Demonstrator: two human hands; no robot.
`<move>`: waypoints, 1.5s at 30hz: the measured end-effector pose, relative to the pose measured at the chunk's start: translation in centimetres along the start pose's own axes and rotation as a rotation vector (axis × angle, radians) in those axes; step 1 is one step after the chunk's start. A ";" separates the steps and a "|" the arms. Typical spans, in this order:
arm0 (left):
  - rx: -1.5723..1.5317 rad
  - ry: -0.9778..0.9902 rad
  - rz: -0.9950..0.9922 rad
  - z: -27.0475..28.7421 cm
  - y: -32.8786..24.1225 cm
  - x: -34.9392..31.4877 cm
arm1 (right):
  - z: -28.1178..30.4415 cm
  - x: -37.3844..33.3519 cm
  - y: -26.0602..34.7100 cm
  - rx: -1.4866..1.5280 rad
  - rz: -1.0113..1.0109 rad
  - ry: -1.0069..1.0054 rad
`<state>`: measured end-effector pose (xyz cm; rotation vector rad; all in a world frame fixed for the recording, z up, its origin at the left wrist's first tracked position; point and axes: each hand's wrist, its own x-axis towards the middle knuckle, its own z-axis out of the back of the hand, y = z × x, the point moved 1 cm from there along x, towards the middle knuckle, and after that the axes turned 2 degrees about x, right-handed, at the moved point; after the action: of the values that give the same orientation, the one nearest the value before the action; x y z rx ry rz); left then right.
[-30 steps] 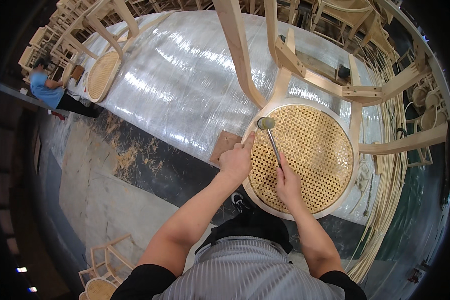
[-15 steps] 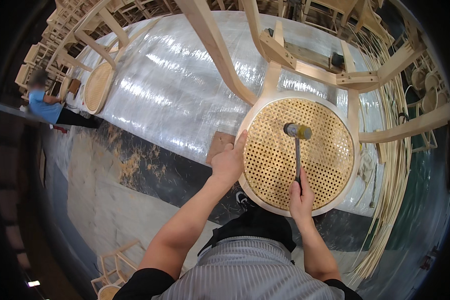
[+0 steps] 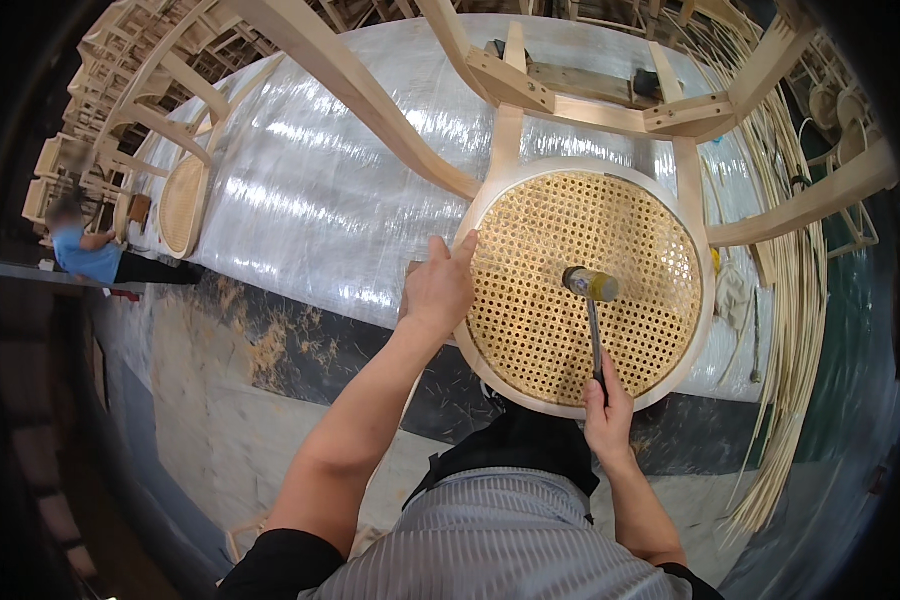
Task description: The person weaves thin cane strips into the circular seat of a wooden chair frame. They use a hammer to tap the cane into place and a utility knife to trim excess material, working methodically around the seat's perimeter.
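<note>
Clear plastic film covers the bench [image 3: 310, 200], which stretches beyond both hands, with many wooden chair frames crowded behind it. In the head view, the right grip [image 3: 608, 415] is closed round the black lower handle of a mallet [image 3: 596, 335], whose dark-and-yellow head sits farther out from that grip, over the middle of a round woven cane panel [image 3: 530, 290]; whether the head touches the weave I cannot tell. A pale wooden ring [image 3: 708, 280] frames the panel, and curved chair legs [image 3: 370, 110] rise beyond the grips. To the left of the mallet, the left grip [image 3: 438, 290] lies against the ring's left edge, two digits extended and slightly apart; its other fingers are hidden, so I cannot tell whether they clasp the wood. Long cane strips [image 3: 795, 350] hang to the right of the right grip. Far left of the left grip, a person in blue [image 3: 85, 258] stands near another cane seat [image 3: 182, 205].
</note>
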<state>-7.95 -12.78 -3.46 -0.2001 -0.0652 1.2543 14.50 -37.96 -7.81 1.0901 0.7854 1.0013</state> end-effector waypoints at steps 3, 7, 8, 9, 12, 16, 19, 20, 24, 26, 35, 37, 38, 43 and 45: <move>-0.049 -0.034 -0.040 -0.4 0.3 -1.0 | 0.4 -0.3 0.2 0.004 -0.011 -0.002; -0.152 -0.089 -0.016 -1.1 0.2 -3.4 | 0.8 -1.0 -0.2 0.032 -0.047 0.003; -0.178 -0.096 0.003 -1.2 0.3 -3.8 | 0.8 -1.1 -0.4 0.033 -0.027 -0.038; -0.225 -0.122 0.019 -1.2 0.3 -4.1 | 0.6 -1.2 -0.8 0.034 -0.007 -0.075; -0.374 -0.208 0.062 -1.6 0.6 -4.8 | 1.2 -2.4 -3.2 0.036 -0.034 -0.184; -0.464 -0.334 0.208 -3.3 1.2 -5.7 | 2.4 -1.9 -0.4 0.336 -0.208 -0.338; -0.456 -0.271 0.379 -5.3 1.5 -3.6 | 5.7 -0.3 -1.2 0.334 -0.317 -0.503; -0.621 -0.302 0.420 -5.1 0.7 -3.5 | 7.1 0.1 -1.8 0.350 -0.383 -0.579; -0.483 -0.264 0.296 -3.1 -1.9 -1.7 | 17.3 3.4 -6.5 -0.113 -0.311 -0.451; -0.455 -0.236 0.206 -2.4 -3.0 -1.7 | 21.6 4.0 -7.0 -0.558 -0.122 -0.365; -0.252 -0.385 0.221 -4.1 -3.8 -3.4 | 18.8 9.7 -6.8 -0.252 -0.468 -0.260; -0.216 -0.429 0.251 -4.4 -4.4 -2.8 | 19.4 10.5 -7.1 -0.239 -0.488 -0.244; -0.200 -0.445 0.255 -4.8 -4.8 -2.5 | 20.0 10.5 -7.5 -0.229 -0.504 -0.245; -0.167 -0.313 0.395 -5.0 -4.4 1.4 | 27.0 12.2 -8.6 -0.060 -0.522 -0.333; -0.335 -0.557 0.341 -6.3 -5.1 0.4 | 31.8 12.4 -8.1 0.005 -0.532 -0.461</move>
<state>-2.06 -14.66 -8.67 -0.1475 -0.7510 1.6062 49.60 -38.25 -6.81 0.9896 0.6447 0.2815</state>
